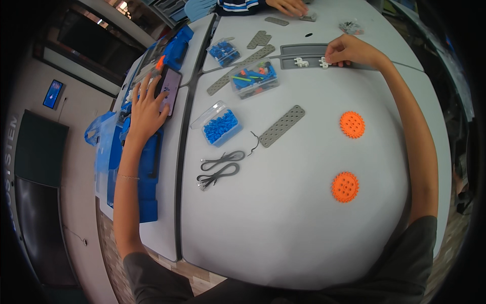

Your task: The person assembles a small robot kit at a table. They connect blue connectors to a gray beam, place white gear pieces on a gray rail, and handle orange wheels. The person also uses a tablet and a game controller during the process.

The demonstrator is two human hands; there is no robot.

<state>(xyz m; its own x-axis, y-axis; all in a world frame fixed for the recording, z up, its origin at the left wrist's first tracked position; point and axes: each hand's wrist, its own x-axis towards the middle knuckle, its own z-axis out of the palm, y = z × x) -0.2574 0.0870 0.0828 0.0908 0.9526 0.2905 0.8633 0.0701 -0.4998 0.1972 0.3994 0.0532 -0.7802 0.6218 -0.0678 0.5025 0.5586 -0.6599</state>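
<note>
White connector pieces sit on the grey curved track at the far side of the counter, right under your right hand. That grip is curled, fingertips pinching the right-hand piece. Your left hand lies flat, fingers spread, on the phone over the blue case; that grip is open, holding nothing.
</note>
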